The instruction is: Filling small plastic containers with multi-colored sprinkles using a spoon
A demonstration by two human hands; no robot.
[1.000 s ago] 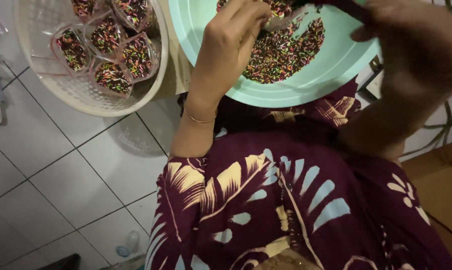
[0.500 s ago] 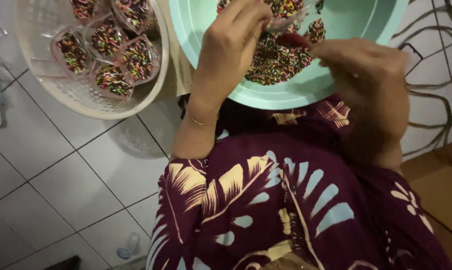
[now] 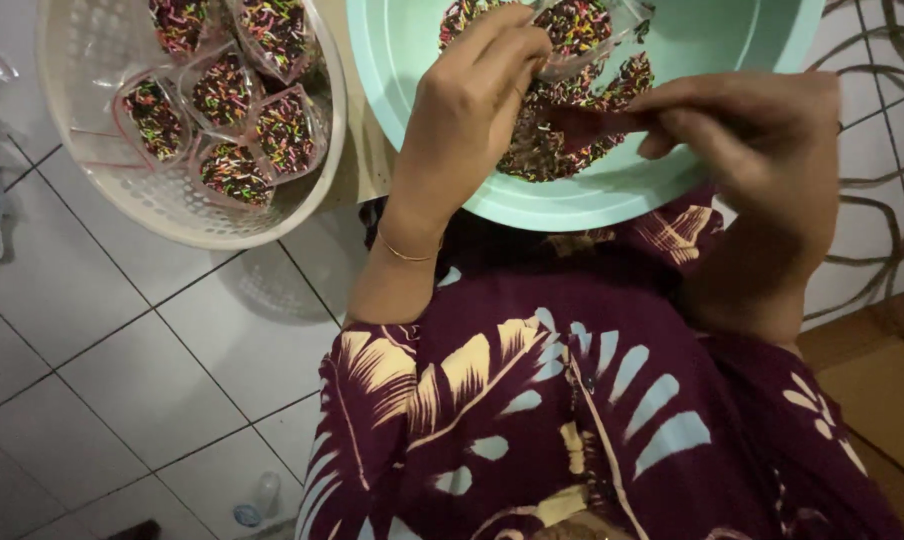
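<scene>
While left hand [image 3: 472,110] keeps pinching small clear bag [image 3: 582,40] over mint basin [image 3: 402,60], bag now looks loaded with sprinkles [image 3: 557,150]. Right hand [image 3: 762,140] has dropped lower, fingers closed on dark red scoop [image 3: 582,122]. Filled bags [image 3: 232,110] sit in white basket [image 3: 92,60].

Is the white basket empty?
No, the white basket holds several small clear bags of sprinkles piled inside it.

Small clear bag [image 3: 584,35] of multicoloured sprinkles, above mint-green basin [image 3: 402,60].
</scene>
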